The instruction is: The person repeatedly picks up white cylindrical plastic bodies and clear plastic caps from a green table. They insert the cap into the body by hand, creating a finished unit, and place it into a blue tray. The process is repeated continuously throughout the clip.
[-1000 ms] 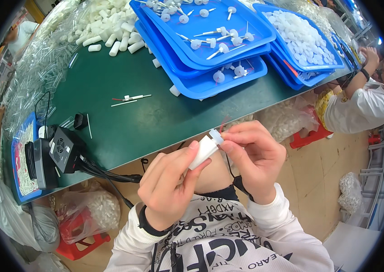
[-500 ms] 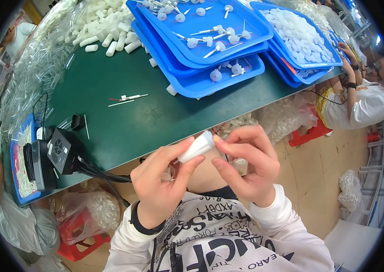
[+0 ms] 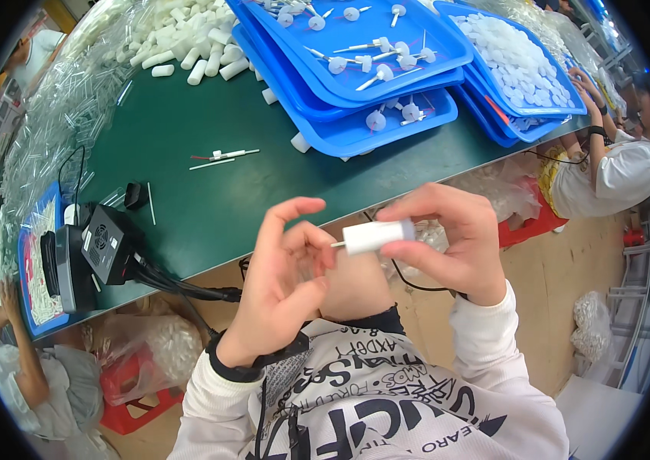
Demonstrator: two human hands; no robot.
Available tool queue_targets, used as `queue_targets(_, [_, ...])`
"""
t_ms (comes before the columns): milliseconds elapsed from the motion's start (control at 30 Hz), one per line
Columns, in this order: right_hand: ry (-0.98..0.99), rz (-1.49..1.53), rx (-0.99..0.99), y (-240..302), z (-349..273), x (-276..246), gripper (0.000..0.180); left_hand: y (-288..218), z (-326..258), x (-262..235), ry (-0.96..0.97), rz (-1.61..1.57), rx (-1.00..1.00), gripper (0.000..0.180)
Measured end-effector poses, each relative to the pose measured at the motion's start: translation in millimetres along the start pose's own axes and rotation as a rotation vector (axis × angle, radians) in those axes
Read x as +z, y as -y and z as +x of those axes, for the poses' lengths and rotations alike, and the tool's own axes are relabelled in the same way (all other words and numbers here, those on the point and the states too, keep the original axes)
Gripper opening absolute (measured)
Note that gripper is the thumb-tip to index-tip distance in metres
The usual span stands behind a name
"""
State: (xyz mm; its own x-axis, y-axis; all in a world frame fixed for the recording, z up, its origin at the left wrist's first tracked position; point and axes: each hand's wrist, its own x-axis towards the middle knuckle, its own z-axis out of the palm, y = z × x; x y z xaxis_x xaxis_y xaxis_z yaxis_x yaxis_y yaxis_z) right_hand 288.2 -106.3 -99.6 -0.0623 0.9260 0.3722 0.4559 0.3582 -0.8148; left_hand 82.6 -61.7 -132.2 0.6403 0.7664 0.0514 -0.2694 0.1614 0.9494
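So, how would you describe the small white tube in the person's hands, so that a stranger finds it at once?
Start at the green table with blue trays; below its near edge, two hands meet over the lap. The white tube lies sideways in the right hand, its pin toward the left hand. Unlike the heaped tubes, it is held off the table.

Green table [image 3: 210, 153] bore stacked blue trays [image 3: 356, 130], loose white cylinders [image 3: 179, 38], thin rods [image 3: 225, 157], black device [image 3: 106, 245].

White plastic cylinder [image 3: 377, 236]: short, smooth, lying roughly level in front of your chest, below green table edge. Thin pin [image 3: 337, 244] protrudes from its left end. Right end hidden under your fingers.
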Motion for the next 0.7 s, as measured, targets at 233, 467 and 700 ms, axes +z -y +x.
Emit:
queue_targets(233, [-0.075, 0.139, 0.035, -7.3, -5.2, 12.6, 0.020, -8.0, -2.1, 6.1, -0.084, 0.037, -0.101, 0.075])
queue_targets(467, [-0.086, 0.205, -0.007, -5.5, 2.0, 17.2, 0.021, -1.7, -9.3, 2.7, -0.022, 0.286, -0.002, 0.065])
queue_targets(700, [-0.050, 0.173, -0.047, -9.7, 3.0, 15.2, 0.019, -5.7, -8.9, 2.2, -0.017, 0.267, 0.042, 0.033])
